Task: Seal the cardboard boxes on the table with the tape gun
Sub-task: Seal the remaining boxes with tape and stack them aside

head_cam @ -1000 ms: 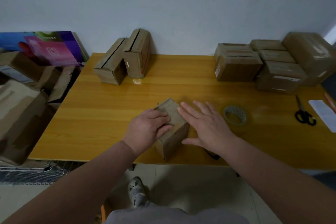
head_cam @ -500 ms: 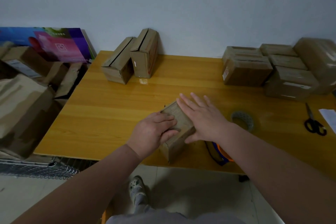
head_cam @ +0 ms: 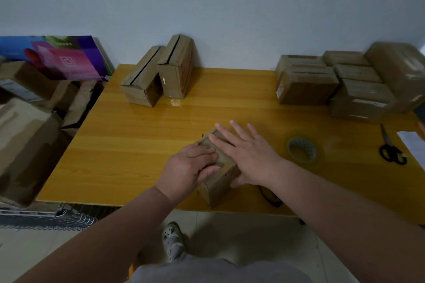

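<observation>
Head view: a small box [head_cam: 219, 187] sits at 6 o'clock on the table [head_cam: 138, 145], close to the front edge, as a person steadies it with both hands. The left hand [head_cam: 186, 172] grips the box's 9 o'clock side, fingers curled over the top. The right hand [head_cam: 250, 158] lies flat across the lid, fingers straight and spread, thumb against the 3 o'clock wall. A tape roll [head_cam: 302, 149] rests at 3 o'clock of the box and scissors [head_cam: 391, 149] lie farther out. A dark object [head_cam: 269, 195] shows under the right forearm, too hidden to name. Two unsealed boxes [head_cam: 158, 73] wait at 11 o'clock and a stack [head_cam: 333, 82] at 2 o'clock. The box looks light and likely to slide on the glossy wood. Its walls seem stiff and its flaps springy, so it is best held by the side walls with a palm pressing the seam.
</observation>
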`<state>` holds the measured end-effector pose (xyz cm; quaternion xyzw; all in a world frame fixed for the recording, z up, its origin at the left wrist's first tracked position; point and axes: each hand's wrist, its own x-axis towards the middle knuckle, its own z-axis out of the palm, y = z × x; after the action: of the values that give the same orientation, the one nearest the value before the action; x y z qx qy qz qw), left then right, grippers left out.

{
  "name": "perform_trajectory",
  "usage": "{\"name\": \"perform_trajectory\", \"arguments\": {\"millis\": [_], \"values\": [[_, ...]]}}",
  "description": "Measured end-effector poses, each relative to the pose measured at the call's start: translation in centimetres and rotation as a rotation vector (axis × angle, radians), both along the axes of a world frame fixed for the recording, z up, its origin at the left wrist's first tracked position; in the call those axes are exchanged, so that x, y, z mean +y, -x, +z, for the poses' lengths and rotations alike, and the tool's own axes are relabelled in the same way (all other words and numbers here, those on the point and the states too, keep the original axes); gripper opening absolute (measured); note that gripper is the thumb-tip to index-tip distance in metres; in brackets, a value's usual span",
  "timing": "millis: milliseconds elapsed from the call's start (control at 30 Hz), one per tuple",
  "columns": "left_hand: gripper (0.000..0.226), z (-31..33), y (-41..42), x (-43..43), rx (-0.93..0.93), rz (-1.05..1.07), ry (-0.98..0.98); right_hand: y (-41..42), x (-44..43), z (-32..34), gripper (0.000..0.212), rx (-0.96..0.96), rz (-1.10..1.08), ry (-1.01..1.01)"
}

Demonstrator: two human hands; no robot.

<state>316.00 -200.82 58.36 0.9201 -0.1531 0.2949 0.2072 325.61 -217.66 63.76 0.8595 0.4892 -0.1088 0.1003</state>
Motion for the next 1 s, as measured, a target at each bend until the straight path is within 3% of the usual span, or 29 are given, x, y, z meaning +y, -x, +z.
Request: {"name": "perform_trajectory", "arguments": {"millis": [300,500,700,1000], "values": [[0.043,0.4,-0.1,0.0,0.029,-0.004,0.028,0.0,-0.1,-0.2,0.124,0.030,-0.138,-0.003],[0.043,0.4,0.1,0.0,0.073,0.003,0.005,0.6,-0.3,-0.4,0.118,0.041,-0.072,-0.003],[0.063,1.8,-0.2,-0.1,0.278,0.050,0.043,0.6,-2.2,0.3,0.106,0.135,-0.255,-0.159],[0.108,4.6,-1.9,-2.3,0.724,0.394,0.015,0.2,-5.1,-0.2,0.077,0.174,-0.517,-0.278]]}}
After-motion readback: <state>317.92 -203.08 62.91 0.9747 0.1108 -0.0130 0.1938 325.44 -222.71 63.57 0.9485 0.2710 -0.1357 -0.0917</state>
